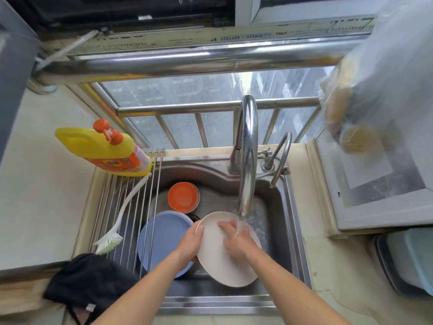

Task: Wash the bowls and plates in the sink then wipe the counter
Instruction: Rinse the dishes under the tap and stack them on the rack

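Observation:
A white plate (218,266) is tilted over the steel sink (284,207), under water running from the tall tap (248,146). My left hand (191,245) grips the plate's left rim, thumb on the front face. My right hand (234,240) lies flat on the plate's face with fingers spread, in the stream. Blue plates (161,235) lean at the sink's left, partly under the rack rods. Orange bowls (182,197) sit stacked at the back of the sink.
A roll-up steel rack (121,207) spans the sink's left side, bearing a white dish brush (117,231) and a yellow detergent bottle (105,151). A black cloth (86,285) lies on the counter's front left corner. A small second tap (280,156) stands at right.

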